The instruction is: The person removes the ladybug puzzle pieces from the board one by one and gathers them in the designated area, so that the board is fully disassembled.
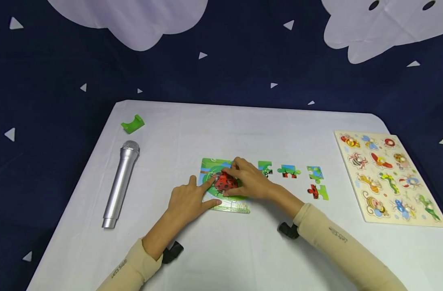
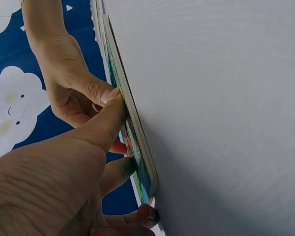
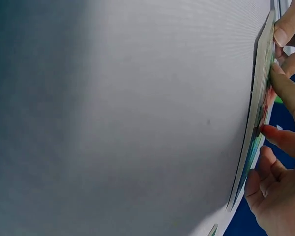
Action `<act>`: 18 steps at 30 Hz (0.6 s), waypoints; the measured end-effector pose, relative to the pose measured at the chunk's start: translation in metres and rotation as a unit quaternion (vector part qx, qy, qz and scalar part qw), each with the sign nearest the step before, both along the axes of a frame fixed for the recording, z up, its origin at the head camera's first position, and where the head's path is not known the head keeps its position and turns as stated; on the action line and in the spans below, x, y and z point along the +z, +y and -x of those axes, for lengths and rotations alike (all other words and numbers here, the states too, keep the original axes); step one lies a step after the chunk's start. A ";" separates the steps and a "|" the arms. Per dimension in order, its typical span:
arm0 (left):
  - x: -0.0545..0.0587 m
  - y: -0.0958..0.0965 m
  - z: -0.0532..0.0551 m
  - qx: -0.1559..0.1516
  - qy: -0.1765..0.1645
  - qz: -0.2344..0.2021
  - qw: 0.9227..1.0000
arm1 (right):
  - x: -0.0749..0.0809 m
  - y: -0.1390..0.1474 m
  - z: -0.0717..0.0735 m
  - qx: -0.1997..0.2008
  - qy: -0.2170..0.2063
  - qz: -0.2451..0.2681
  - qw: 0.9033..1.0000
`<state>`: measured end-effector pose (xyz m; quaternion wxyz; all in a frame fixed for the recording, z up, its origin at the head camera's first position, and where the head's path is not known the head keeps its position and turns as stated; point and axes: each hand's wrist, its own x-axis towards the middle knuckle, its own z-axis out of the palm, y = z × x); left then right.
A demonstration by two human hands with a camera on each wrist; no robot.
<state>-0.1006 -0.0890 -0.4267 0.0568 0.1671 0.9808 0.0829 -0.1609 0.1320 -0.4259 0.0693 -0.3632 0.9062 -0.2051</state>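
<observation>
A jigsaw puzzle board point(image 1: 230, 207) with a green border and a red ladybug picture lies on the table. My left hand point(image 1: 187, 201) touches its left part, index finger stretched to the ladybug's edge and thumb on the lower border. From the right, my right hand point(image 1: 253, 180) grips a red ladybug puzzle piece point(image 1: 225, 182) between thumb and fingertips, down at the board. In the left wrist view, both hands meet along the board's thin edge point(image 2: 137, 125). The right wrist view shows fingertips resting on the board point(image 3: 257, 98). Part of the picture is hidden under the right hand.
Loose puzzle pieces point(image 1: 289, 171) lie right of the board, one with red point(image 1: 317, 192). A wooden insect peg board point(image 1: 392, 178) is at the table's right. On the left are a silver microphone point(image 1: 121, 184) and a green curved block point(image 1: 133, 124).
</observation>
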 end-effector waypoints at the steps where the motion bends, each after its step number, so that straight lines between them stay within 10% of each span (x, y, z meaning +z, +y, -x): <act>1: 0.000 0.000 0.000 0.001 -0.001 0.000 1.000 | -0.001 0.000 0.000 0.003 0.002 -0.001 1.000; 18: 0.000 0.001 0.000 0.007 -0.010 -0.005 1.000 | 0.013 0.030 -0.009 0.002 0.048 0.006 0.999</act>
